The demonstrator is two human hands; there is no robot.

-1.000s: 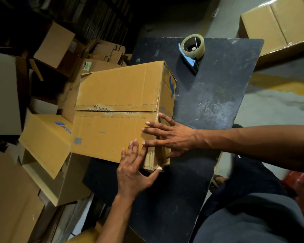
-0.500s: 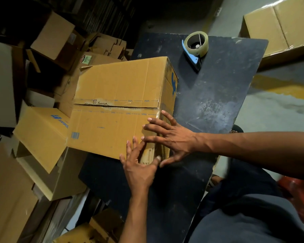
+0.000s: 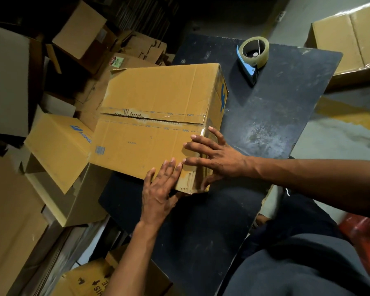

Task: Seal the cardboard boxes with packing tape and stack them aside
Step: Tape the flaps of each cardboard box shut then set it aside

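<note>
A brown cardboard box [image 3: 154,116] lies on the dark table [image 3: 265,116], its flaps closed with clear tape along the centre seam. My left hand [image 3: 160,189] presses flat on the box's near corner, fingers straight, thumb under the edge. My right hand [image 3: 214,157] lies spread over the same corner, fingers on the top and thumb down the side. A tape dispenser [image 3: 252,54] with a clear roll and blue handle rests at the table's far end, away from both hands.
Piles of loose and flattened cardboard boxes [image 3: 58,144] fill the floor left of the table. Another taped box [image 3: 350,37] sits at the top right. My dark-clothed lap [image 3: 297,263] is at the bottom right.
Both hands slid a little along the box's near corner, smoothing it. The box shifted slightly on the table; the view moved with my head.
</note>
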